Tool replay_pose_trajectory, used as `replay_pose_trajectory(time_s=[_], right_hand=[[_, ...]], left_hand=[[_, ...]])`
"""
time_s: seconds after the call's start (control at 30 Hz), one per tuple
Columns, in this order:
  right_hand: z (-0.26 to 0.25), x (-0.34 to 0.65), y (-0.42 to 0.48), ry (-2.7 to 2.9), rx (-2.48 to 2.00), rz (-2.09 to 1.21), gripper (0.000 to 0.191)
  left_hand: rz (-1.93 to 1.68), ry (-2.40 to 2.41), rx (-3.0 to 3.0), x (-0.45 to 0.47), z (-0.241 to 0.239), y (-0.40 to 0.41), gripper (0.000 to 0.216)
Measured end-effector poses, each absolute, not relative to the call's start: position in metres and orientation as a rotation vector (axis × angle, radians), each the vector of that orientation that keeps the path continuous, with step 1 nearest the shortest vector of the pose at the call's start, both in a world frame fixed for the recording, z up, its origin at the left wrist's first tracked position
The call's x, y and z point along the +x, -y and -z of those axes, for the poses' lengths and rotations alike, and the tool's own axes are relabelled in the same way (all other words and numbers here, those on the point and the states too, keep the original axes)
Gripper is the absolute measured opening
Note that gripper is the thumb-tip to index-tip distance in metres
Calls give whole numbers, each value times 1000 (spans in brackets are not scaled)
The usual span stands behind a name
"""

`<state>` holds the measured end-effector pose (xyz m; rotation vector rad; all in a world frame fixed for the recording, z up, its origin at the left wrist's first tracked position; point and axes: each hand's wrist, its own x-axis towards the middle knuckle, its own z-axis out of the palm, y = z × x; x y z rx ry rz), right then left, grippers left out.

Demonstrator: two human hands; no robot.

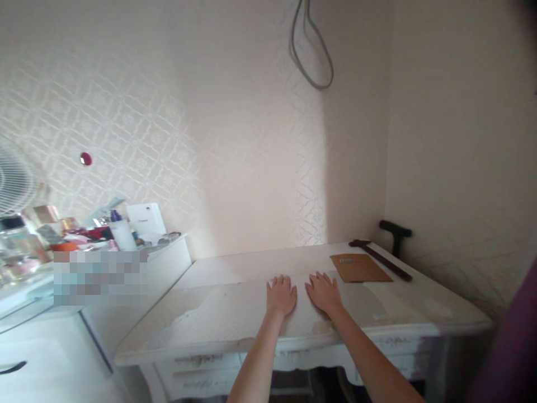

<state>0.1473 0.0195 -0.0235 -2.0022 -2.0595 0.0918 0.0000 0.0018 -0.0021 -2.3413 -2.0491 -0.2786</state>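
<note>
My left hand [281, 295] and my right hand [324, 292] lie flat, palms down, side by side on the top of a worn white desk [218, 319]. Both hold nothing and their fingers are spread. A brown card envelope [359, 267] lies on the desk just right of my right hand. Beyond it a dark hammer [380, 259] rests along the desk's back right edge.
A lower white cabinet [168, 263] at the left carries several bottles, jars and a white box [145, 220]. A fan [14, 182] shows at the far left. A grey cable loop [312, 50] hangs on the wall. A black handle [395, 230] stands behind the desk.
</note>
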Motion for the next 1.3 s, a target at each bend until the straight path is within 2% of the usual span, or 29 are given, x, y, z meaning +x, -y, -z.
replay_pose_trajectory(time_s=[1.3], right_hand=[[22, 147, -16, 2045, -1975, -96, 51]], left_hand=[[279, 2039, -2351, -1, 2, -2, 52]])
